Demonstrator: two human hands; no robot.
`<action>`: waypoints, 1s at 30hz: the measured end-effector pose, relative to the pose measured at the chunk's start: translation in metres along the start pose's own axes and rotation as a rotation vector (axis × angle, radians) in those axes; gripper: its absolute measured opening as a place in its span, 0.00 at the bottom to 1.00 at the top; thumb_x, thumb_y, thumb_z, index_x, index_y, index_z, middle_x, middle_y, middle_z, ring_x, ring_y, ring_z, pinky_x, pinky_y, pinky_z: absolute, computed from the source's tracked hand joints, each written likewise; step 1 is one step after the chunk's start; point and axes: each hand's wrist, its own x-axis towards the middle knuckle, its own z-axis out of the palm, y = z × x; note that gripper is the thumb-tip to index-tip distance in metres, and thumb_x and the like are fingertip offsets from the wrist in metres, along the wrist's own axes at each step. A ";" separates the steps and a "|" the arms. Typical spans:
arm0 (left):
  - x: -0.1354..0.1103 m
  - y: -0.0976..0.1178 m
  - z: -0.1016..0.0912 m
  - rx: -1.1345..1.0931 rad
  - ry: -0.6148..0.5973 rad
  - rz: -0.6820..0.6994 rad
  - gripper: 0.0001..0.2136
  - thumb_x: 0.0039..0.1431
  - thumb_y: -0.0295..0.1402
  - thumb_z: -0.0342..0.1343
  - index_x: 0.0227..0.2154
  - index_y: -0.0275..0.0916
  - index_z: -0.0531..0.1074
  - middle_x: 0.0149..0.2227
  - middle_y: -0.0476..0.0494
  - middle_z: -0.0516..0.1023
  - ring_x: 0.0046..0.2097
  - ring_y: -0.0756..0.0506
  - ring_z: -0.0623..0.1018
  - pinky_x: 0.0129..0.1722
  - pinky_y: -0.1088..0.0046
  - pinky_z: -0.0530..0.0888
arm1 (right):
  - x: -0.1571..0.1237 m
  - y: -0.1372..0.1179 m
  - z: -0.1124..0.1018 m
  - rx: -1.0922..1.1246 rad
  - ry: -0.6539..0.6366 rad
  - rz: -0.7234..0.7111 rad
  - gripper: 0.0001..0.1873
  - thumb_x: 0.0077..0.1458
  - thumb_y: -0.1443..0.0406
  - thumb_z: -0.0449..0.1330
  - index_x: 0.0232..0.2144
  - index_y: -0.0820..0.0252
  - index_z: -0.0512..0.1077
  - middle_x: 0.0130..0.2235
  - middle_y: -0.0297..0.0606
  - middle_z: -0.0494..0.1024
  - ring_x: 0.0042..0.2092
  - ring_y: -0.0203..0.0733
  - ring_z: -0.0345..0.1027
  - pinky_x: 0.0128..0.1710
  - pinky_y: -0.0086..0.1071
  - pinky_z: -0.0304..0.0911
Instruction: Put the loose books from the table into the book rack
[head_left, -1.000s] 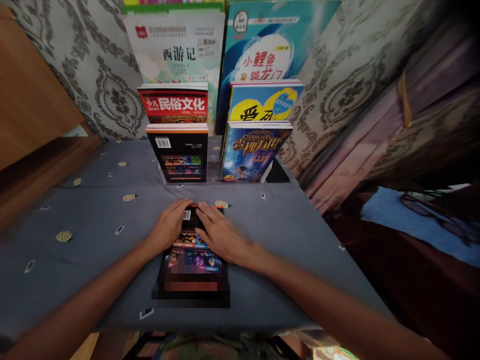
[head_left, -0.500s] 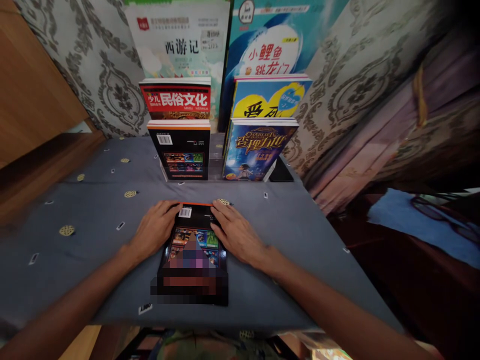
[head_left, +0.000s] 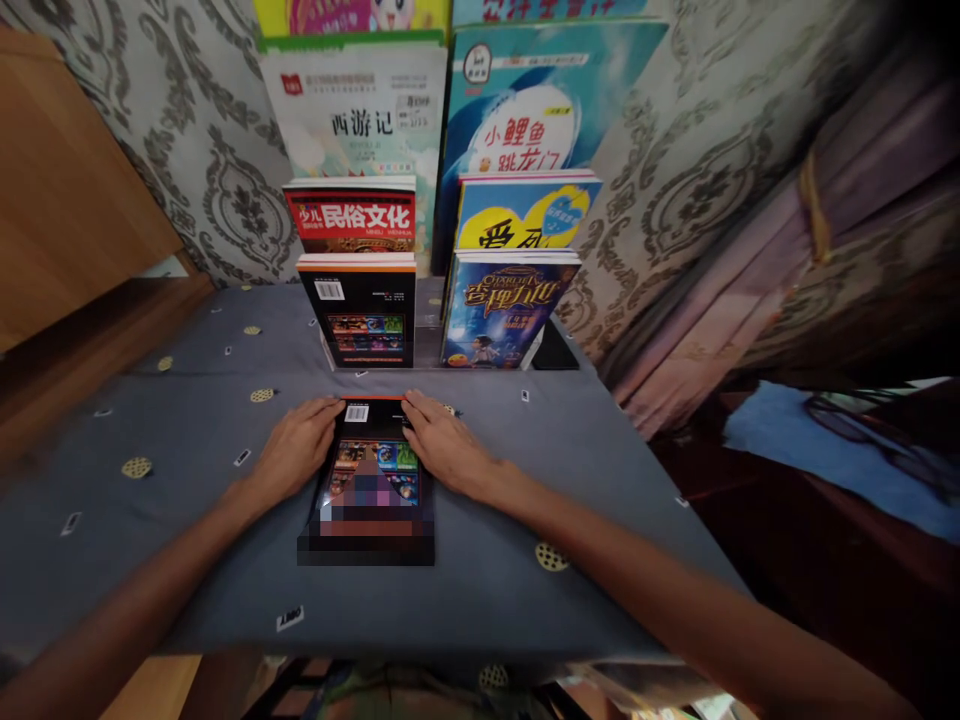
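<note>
A stack of dark-covered books (head_left: 371, 470) lies flat on the grey tablecloth (head_left: 187, 520), back cover up with a white barcode at its far end. My left hand (head_left: 292, 452) rests flat against the stack's left edge. My right hand (head_left: 442, 445) rests against its right edge, fingers by the far corner. Both hands press the stack's sides with fingers straight.
A tiered display rack (head_left: 427, 330) at the table's far edge holds upright books: a black one (head_left: 360, 310) and a blue one (head_left: 502, 310) in front, taller ones behind. Patterned curtain (head_left: 712, 180) to the right, wooden furniture (head_left: 67, 200) to the left.
My hands have slid from on top of the stack's far end out to its left and right sides. The stack sits slightly farther from me.
</note>
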 end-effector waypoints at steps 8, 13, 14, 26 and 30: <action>-0.009 -0.031 -0.006 -0.036 0.076 -0.006 0.20 0.69 0.36 0.38 0.55 0.36 0.71 0.52 0.35 0.77 0.53 0.37 0.76 0.54 0.53 0.74 | 0.037 -0.018 0.007 -0.025 -0.070 -0.019 0.23 0.68 0.65 0.49 0.60 0.74 0.65 0.66 0.59 0.63 0.69 0.52 0.55 0.68 0.47 0.54; -0.010 -0.030 -0.005 -0.001 0.079 -0.004 0.20 0.68 0.35 0.38 0.55 0.38 0.71 0.53 0.38 0.77 0.54 0.38 0.76 0.56 0.54 0.73 | 0.035 -0.016 0.000 -0.029 -0.086 -0.055 0.24 0.69 0.64 0.49 0.62 0.71 0.64 0.67 0.57 0.63 0.69 0.52 0.55 0.68 0.48 0.54; -0.009 -0.029 -0.006 0.011 0.071 -0.006 0.21 0.68 0.35 0.38 0.55 0.38 0.71 0.54 0.37 0.77 0.54 0.38 0.75 0.56 0.54 0.73 | 0.034 -0.014 -0.002 -0.025 -0.087 -0.055 0.24 0.69 0.64 0.49 0.62 0.71 0.64 0.67 0.56 0.63 0.69 0.52 0.55 0.68 0.49 0.54; 0.028 0.000 -0.011 0.131 -0.044 0.179 0.17 0.67 0.29 0.43 0.51 0.34 0.74 0.54 0.33 0.74 0.55 0.38 0.73 0.57 0.53 0.72 | 0.018 0.030 -0.003 0.184 0.040 -0.025 0.23 0.66 0.68 0.48 0.60 0.66 0.69 0.63 0.52 0.69 0.66 0.50 0.61 0.66 0.52 0.57; 0.042 0.025 0.004 0.058 -0.043 0.314 0.18 0.68 0.28 0.43 0.56 0.36 0.71 0.56 0.36 0.73 0.57 0.39 0.72 0.57 0.52 0.72 | 0.019 0.030 0.001 0.188 0.061 -0.032 0.23 0.64 0.70 0.50 0.59 0.62 0.70 0.63 0.48 0.70 0.65 0.50 0.62 0.65 0.53 0.59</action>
